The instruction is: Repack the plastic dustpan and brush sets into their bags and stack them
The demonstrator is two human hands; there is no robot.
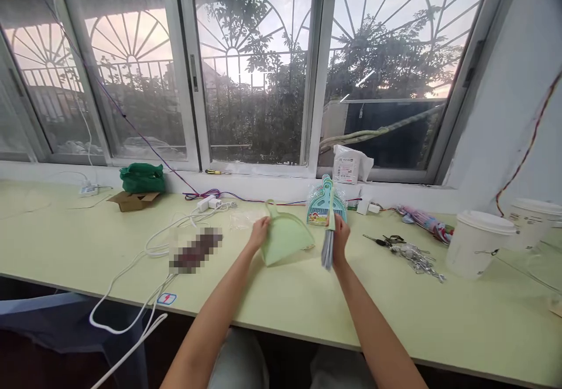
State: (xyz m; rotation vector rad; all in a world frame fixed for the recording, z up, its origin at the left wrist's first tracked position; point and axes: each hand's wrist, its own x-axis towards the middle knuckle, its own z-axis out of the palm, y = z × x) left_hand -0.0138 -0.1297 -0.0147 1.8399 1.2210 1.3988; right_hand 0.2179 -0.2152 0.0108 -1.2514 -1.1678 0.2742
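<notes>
Green dustpan (286, 238), one; brush (328, 248), one

Sliding windows (252, 85) run above a long, pale green surface (175, 283), daylight entering past outdoor fan-patterned bars (232, 52). A white wall (509, 120) stands at right; a blue stool (57, 319) sits below left.

The single view looks from the wearer's head, forward and down across the pale green table (395, 319), facing the windows (259, 73) behind it. The table's near edge lies close below the camera; the windows stand farther off. No second view shares this scene.
</notes>
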